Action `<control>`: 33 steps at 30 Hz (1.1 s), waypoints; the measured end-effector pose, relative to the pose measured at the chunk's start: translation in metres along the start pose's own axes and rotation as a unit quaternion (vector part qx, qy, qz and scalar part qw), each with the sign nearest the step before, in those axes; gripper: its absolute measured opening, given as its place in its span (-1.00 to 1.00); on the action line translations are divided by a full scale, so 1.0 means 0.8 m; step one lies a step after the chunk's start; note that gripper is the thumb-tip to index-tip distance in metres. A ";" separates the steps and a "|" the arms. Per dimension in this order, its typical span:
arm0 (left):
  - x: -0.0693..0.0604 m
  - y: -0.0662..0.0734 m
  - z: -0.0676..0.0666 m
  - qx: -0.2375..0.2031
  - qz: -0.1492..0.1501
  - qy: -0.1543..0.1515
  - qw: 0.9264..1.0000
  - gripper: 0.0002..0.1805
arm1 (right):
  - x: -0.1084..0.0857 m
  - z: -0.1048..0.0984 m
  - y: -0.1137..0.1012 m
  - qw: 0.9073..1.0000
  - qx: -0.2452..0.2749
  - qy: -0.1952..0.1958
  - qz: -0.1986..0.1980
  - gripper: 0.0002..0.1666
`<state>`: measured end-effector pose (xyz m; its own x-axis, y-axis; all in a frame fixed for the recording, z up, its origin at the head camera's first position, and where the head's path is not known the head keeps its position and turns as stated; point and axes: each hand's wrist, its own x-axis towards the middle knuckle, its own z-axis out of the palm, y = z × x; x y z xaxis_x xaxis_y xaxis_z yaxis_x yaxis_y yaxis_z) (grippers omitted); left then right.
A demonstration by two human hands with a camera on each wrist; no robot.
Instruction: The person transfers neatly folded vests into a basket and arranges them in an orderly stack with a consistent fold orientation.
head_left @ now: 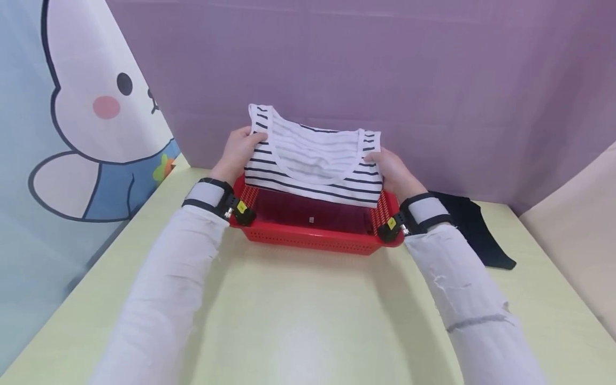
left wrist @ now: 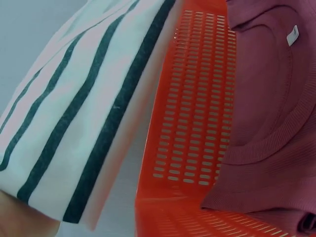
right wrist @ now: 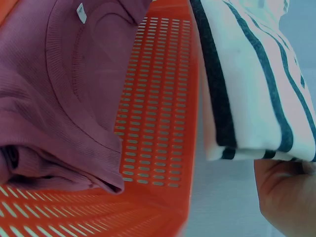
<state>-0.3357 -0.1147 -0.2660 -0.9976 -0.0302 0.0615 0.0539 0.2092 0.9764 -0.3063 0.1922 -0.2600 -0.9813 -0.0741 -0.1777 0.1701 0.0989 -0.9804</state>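
Observation:
A folded white striped shirt (head_left: 313, 160) with dark stripes and a wide round neckline hangs above the far side of the red basket (head_left: 308, 239). My left hand (head_left: 239, 152) pinches its left edge near the shoulder, thumb on top. On the opposite edge my right hand (head_left: 394, 171) grips the shirt the same way. Inside the basket lies a folded maroon garment (head_left: 313, 211) with a small white label at its neck. From the left wrist view, the striped shirt (left wrist: 84, 98) is apart from the basket's slotted wall (left wrist: 192, 98). Most of the fingers are hidden behind the cloth.
Black folded cloth (head_left: 474, 230) lies on the pale table (head_left: 298, 310), right of the basket and partly behind my right forearm. A purple curtain (head_left: 385, 64) closes off the back. On the left hangs a light blue sheet (head_left: 43, 278) with a cartoon rabbit.

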 end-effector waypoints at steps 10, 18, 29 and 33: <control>-0.007 -0.005 0.000 0.023 -0.010 -0.008 1.000 -0.61 | 0.004 0.002 0.014 1.000 0.019 -0.012 0.018 -0.35; -0.009 -0.007 0.000 0.035 -0.020 -0.011 0.999 -0.60 | 0.003 0.003 0.015 1.000 0.010 -0.004 0.027 -0.36; -0.006 -0.005 0.003 0.066 -0.022 -0.035 0.997 -0.58 | 0.002 0.000 0.016 0.999 0.019 -0.020 0.039 -0.34; -0.004 -0.008 0.001 0.072 -0.018 -0.047 0.996 -0.56 | 0.003 0.000 0.019 0.998 0.027 -0.033 0.037 -0.33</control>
<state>-0.3332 -0.1151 -0.2729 -0.9988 0.0495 0.0005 0.0177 0.3476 0.9375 -0.3059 0.1936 -0.2754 -0.9578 -0.1348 -0.2537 0.2487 0.0534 -0.9671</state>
